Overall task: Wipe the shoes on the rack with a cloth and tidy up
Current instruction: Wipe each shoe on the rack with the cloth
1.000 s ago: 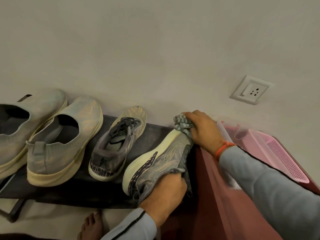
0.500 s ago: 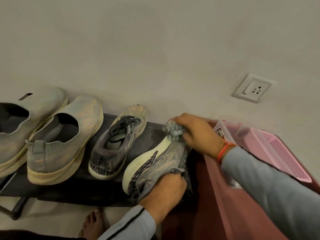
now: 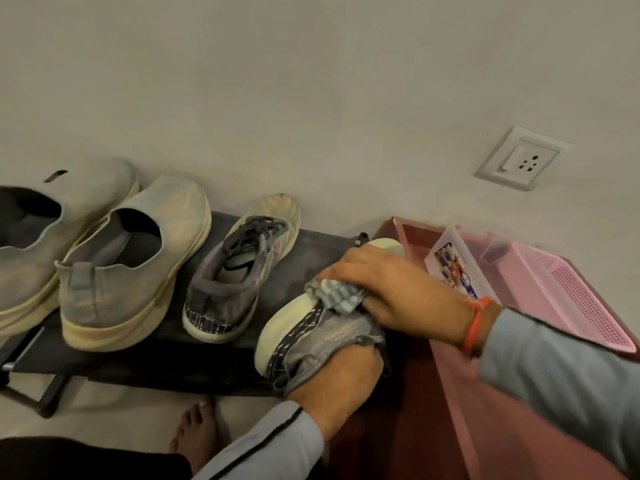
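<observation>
Grey cloth [image 3: 337,295], bunched in right hand [image 3: 398,292], now lower along tilted shoe [image 3: 311,327]; left hand [image 3: 337,379] still gripping heel.

Dark rack [image 3: 311,244] against wall: two slip-on shoes [image 3: 135,271], laced sneaker [image 3: 239,271] on it.

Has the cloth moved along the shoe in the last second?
Yes. The cloth, gripped by the right hand, slid from the toe end down the sole toward the heel held by the left hand.

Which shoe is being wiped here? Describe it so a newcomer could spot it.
On the dark rack against the wall, take its right end. The shoe being wiped is tipped on its side, pale sole showing; the other shoes stand upright, untouched.
</observation>
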